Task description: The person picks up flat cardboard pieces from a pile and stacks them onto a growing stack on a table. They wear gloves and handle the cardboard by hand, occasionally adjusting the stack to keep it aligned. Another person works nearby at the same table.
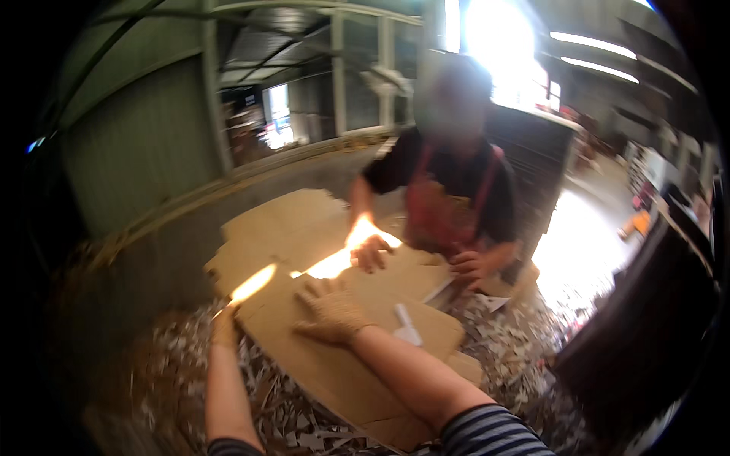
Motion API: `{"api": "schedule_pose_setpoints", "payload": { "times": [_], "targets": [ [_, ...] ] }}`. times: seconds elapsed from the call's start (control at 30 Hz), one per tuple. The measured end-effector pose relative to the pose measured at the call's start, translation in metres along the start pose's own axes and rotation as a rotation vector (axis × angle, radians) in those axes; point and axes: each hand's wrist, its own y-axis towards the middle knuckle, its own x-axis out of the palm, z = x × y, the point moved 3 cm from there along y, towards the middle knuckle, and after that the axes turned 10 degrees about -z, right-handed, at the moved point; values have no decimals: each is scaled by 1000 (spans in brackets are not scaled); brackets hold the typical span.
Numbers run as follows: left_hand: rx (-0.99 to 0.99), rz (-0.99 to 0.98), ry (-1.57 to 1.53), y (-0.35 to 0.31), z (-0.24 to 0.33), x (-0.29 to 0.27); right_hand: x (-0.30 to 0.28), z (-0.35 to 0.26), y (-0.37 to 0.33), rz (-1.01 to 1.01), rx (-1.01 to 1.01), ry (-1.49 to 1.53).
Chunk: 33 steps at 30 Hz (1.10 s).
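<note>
A stack of die-cut brown cardboard sheets lies in front of me, its flaps and notched edges showing. My right hand, in a tan work glove, rests flat on the top sheet with its fingers spread. At the stack's left edge, my left hand is gloved too and closes on the sheet's rim; its fingertips are partly hidden and blurred. A small white piece sits on the cardboard, right of my right hand. Another cardboard sheet extends behind, toward the far left.
Across the stack stands a co-worker in a red apron, both hands at the cardboard's far side. Paper and cardboard scraps cover the floor around it. A low wall runs along the left; a large dark object stands at right.
</note>
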Motion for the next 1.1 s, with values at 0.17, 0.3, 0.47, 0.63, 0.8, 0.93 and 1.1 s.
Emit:
{"api": "schedule_pose_setpoints", "payload": {
  "times": [0.17, 0.3, 0.47, 0.63, 0.8, 0.93, 1.1],
  "targets": [
    [27, 167, 325, -10, -9, 38, 15, 17, 2, 43, 12, -55],
    [-39, 322, 392, -11, 3, 26, 16, 2, 8, 7, -3, -79],
    [-69, 374, 531, 0, 7, 10, 12, -5, 15, -19, -26, -55],
    [21, 366, 225, -1, -21, 2, 15, -3, 15, 70, -78, -99],
    [115, 341, -254, -4, -44, 8, 16, 0, 15, 63, -75, -73],
    [323, 312, 545, 6, -67, -11, 15, 3, 11, 65, -60, -110],
    [-100, 304, 37, 62, -70, -59, 21, -4, 19, 54, -85, -137]
  ]
}}
